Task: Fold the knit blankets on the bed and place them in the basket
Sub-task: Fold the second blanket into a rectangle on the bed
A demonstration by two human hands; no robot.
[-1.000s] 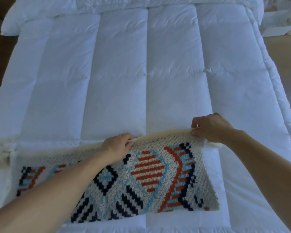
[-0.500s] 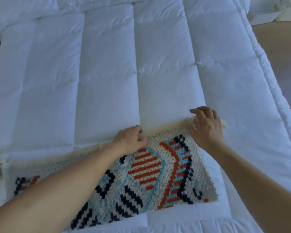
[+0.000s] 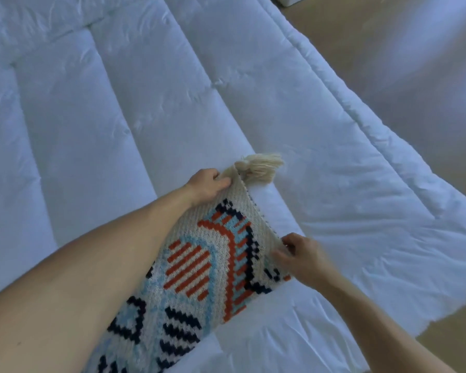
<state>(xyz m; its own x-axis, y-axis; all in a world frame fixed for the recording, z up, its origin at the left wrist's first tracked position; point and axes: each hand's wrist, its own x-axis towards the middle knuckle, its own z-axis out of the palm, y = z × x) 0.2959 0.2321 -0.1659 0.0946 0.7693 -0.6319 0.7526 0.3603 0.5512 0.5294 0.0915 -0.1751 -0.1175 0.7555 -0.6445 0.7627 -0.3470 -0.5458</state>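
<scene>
The knit blanket [image 3: 199, 270] is lying folded into a long strip on the white quilted duvet [image 3: 119, 117], near the bed's foot edge. It is cream, patterned with rust-orange stripes, pale blue bands and navy stepped lines. A cream tassel [image 3: 258, 168] is fanning out from its far corner onto the duvet.

The left hand [image 3: 207, 184] is reaching across the blanket, with its forearm lying over the patterned strip, and is pinching the far corner just beside the tassel, fingers curled closed on the edge. The right hand [image 3: 299, 254] is gripping the short end of the blanket at its near corner, thumb and fingers pressed together on the knit. Between the two hands that end edge is running taut and slightly raised off the duvet.

Compared with half a second ago, the hands have shifted from the long top edge to the blanket's short right-hand end, the tassel has come into sight, and the view has swung to the right, so the tan floor [image 3: 388, 49] beside the bed is showing more.
</scene>
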